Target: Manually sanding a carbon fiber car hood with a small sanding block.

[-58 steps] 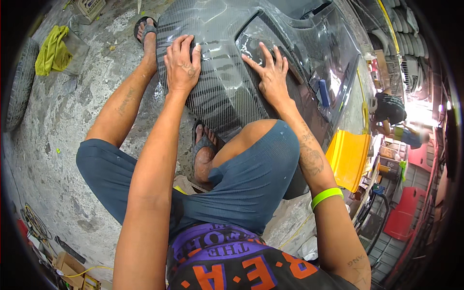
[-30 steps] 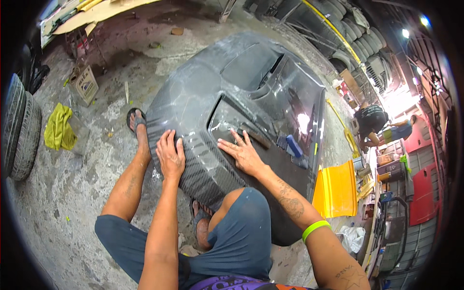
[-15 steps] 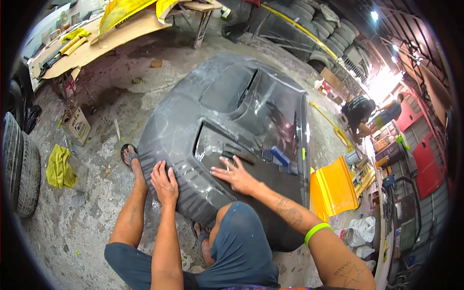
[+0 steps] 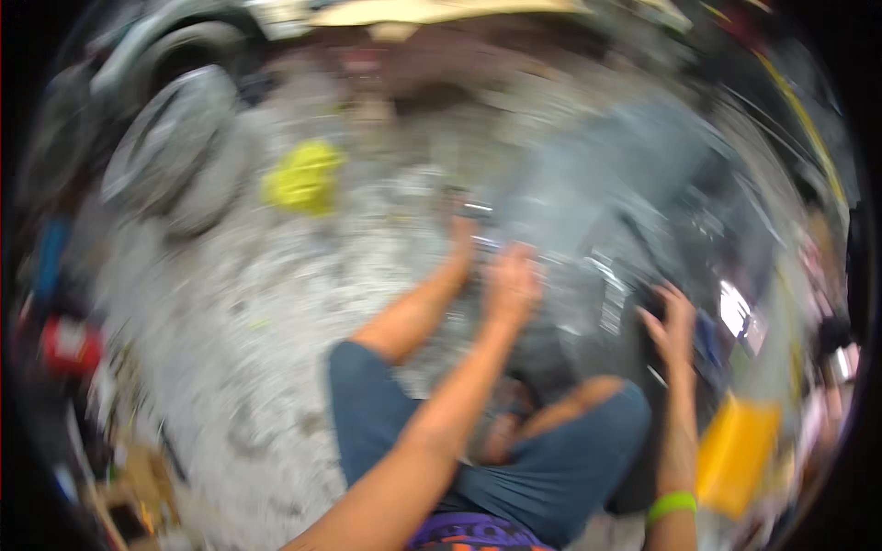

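Note:
A large dark grey car hood (image 4: pixel 588 193) with raised vents lies on the floor in front of my legs, its surface smeared by motion blur. My left hand (image 4: pixel 513 285) is at the hood's near left edge, seemingly resting on it; its fingers are too smeared to read. Further right, my right hand (image 4: pixel 675 321) is over the dark panel beside a vent, thumb apart from the fingers and nothing visible in it. Whether its fingertips touch the surface I cannot tell. Close by that hand is a blurred blue object (image 4: pixel 707 344) on the hood.
Left of the hood, a yellow cloth (image 4: pixel 305 177) lies on the stained concrete floor (image 4: pixel 248 340). Tires (image 4: pixel 175 138) stand at the far left, with a red container (image 4: pixel 72 345) nearer. A yellow-orange panel (image 4: pixel 738 455) sits at the right. A cardboard-topped table (image 4: pixel 441 11) spans the back.
My view has swung to the left, so the hood now appears further right and blurred. Both hands remain at the hood, the right one with its fingers now pointing more away from me.

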`<act>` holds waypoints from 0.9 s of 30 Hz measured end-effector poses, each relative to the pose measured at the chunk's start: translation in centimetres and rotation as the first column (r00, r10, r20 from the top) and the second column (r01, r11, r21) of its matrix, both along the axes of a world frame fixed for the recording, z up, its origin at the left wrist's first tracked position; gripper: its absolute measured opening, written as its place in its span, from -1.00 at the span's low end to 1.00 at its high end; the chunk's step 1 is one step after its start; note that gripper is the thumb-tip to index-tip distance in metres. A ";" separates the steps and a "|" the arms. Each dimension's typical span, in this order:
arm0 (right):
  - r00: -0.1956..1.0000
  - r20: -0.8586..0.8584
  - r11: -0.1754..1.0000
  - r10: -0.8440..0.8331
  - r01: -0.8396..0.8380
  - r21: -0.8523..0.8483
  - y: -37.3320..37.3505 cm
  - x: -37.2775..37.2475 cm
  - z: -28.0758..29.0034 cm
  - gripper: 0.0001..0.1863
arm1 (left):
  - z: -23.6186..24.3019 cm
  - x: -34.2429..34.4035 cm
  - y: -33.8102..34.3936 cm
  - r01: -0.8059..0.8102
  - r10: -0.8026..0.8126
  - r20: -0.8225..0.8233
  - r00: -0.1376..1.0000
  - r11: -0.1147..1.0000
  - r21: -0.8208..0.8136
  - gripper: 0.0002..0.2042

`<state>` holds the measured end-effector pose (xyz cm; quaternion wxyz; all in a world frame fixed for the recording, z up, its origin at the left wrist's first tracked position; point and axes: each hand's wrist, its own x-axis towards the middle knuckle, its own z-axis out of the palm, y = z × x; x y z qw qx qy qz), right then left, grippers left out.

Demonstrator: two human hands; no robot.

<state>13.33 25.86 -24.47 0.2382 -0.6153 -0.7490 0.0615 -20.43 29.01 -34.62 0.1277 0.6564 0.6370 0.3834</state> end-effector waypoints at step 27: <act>0.774 -0.342 0.798 -0.533 0.594 0.101 -20.1 30.9 -4.4 -0.68 | -5.3 -6.7 5.4 0.314 -0.296 -0.113 0.949 0.923 0.224 -0.66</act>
